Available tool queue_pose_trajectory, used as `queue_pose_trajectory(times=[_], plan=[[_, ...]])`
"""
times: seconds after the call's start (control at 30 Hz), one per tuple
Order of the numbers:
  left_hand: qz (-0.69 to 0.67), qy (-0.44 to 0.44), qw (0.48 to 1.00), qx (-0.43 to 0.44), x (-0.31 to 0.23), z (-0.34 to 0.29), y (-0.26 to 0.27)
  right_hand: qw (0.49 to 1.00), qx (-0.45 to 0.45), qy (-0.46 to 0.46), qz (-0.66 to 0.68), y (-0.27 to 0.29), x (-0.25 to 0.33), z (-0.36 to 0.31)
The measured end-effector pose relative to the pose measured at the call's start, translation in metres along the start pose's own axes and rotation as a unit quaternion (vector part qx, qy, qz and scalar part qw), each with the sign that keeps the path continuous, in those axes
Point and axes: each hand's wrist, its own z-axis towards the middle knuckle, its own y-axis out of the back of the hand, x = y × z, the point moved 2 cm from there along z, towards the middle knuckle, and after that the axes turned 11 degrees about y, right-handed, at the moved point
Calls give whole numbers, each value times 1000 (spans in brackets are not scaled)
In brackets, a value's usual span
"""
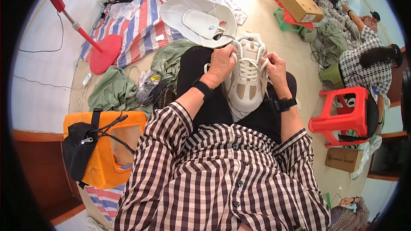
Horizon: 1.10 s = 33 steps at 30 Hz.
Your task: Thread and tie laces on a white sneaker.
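A beige and white sneaker sits between my thighs, its toe towards me and its tongue standing up at the far end. White shoelace crosses its front in several rows. At the shoe's upper left side, my left hand is closed in a pinch on one part of the lace. My right hand pinches the lace on the other side, close to the collar, and a loose length hangs below it. The fingertips of both hands partly hide what they grip.
Beyond my knees, a white oval tub holds a flat white piece, on a striped sheet. Left are a red fan stand and an orange stool with a black bag. Right are a red stool, cardboard boxes and other people.
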Motion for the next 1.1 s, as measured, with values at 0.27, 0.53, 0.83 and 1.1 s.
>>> queue_pose_trajectory(times=[0.27, 0.53, 0.83, 1.1], plan=[[21, -12, 1000, 9, -6, -2, 2, 1000, -1, 9, 12, 0, 1, -1], [58, -51, 997, 10, -14, 1, -5, 1000, -1, 2, -6, -1, -8, 1], [-117, 119, 977, 132, 24, 16, -5, 977, 55, 81, -192, 7, 16, -5], [-211, 199, 938, 188, 28, 13, -8, 965, 161, 174, -113, 44, 183, -19]])
